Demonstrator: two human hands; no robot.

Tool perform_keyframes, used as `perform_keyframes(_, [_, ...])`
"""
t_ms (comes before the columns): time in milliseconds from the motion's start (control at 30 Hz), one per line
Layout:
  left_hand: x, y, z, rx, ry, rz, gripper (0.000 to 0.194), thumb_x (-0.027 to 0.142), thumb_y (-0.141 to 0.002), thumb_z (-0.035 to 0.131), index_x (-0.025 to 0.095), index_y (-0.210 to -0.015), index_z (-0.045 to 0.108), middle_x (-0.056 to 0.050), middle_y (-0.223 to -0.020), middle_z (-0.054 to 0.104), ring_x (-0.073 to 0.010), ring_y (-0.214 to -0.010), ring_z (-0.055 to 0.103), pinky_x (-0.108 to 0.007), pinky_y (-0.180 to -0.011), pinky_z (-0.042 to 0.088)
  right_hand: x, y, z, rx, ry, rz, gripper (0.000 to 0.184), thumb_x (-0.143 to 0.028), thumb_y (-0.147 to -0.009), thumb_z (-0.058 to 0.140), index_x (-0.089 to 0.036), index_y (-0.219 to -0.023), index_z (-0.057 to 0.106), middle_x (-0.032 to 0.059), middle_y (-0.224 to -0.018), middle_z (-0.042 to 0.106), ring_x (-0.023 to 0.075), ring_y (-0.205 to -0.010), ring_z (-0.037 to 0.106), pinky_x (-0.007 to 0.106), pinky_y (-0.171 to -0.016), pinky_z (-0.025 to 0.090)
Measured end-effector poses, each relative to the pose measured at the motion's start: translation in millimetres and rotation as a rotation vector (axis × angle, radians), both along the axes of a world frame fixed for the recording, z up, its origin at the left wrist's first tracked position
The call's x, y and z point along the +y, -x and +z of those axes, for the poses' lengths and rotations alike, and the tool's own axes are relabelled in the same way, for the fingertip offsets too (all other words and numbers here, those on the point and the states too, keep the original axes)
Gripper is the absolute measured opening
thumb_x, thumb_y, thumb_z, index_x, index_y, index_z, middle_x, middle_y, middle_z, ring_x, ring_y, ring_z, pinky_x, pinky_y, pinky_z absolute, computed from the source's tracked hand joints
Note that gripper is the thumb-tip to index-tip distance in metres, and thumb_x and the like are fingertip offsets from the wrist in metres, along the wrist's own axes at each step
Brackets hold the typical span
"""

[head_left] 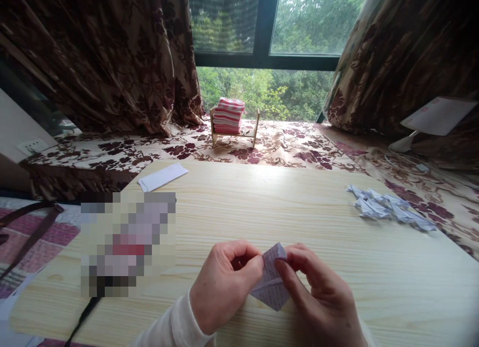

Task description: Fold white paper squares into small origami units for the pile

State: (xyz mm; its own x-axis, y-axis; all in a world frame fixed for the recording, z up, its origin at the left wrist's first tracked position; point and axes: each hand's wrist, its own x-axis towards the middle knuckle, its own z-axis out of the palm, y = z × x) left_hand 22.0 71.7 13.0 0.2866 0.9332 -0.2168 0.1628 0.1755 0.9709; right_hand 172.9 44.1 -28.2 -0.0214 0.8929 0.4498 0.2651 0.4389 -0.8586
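Observation:
Above the front part of the wooden table, both hands grip a small sheet of folded paper [272, 282] with lines of print on it. My left hand [224, 287] pinches its left edge between thumb and forefinger. At the upper right corner, my right hand [318, 287] has thumb and fingers closed on the paper. The lower end of the paper comes to a point, and a crease crosses its middle. Further off at the right lies a cluster of several folded paper pieces [389, 207]. White paper strips [163, 177] rest near the table's back left edge.
On the left of the table [232, 202] lies a blurred-out item [130, 242] with a black cable [84, 314]. Behind, a small rack [256, 130] holds folded striped cloths [228, 116] on the flower-patterned sill. A white lamp [437, 116] stands at the right.

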Motion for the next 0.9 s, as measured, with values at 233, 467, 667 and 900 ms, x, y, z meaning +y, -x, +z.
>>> perform_keyframes(233, [-1,-1,2.1,-0.019,-0.015,0.006,0.022,0.029,-0.071,0.053,0.012,-0.062,0.064,-0.002,-0.057,0.053,-0.0129,-0.056,0.045,-0.025,-0.053,0.036,2,0,1.7,-0.045,-0.129,-0.044,0.028,-0.007,-0.080,0.057,-0.023,-0.103,0.059,0.0007,-0.074,0.059,0.0136,-0.064,0.057,0.024,-0.054,0.050])
perform_keyframes(467, [1,1,5.2,-0.022,0.046,0.048,0.022,0.027,-0.069,0.052,0.015,-0.051,0.055,0.003,-0.048,0.041,-0.0091,-0.049,0.036,-0.022,-0.046,0.029,0,6,0.7,-0.186,-0.254,-0.093,0.023,-0.007,-0.082,0.051,-0.023,-0.093,0.063,0.0036,-0.081,0.056,0.0131,-0.068,0.057,0.023,-0.053,0.046])
perform_keyframes(667, [3,3,3.2,-0.034,0.053,0.039,0.026,0.032,-0.072,0.053,0.012,-0.056,0.059,0.001,-0.053,0.046,-0.0101,-0.054,0.039,-0.021,-0.050,0.031,0,10,-8.4,-0.255,-0.305,-0.147,0.025,-0.009,-0.083,0.049,-0.024,-0.096,0.064,0.0047,-0.082,0.055,0.0122,-0.062,0.053,0.023,-0.048,0.043])
perform_keyframes(900, [1,3,0.5,-0.127,0.095,0.053,0.028,0.035,-0.074,0.056,0.011,-0.063,0.065,-0.001,-0.057,0.051,-0.0114,-0.057,0.043,-0.023,-0.054,0.035,0,12,-5.4,-0.242,-0.267,-0.154,0.025,-0.011,-0.085,0.046,-0.023,-0.099,0.063,0.0080,-0.089,0.057,0.0144,-0.070,0.058,0.023,-0.052,0.049])
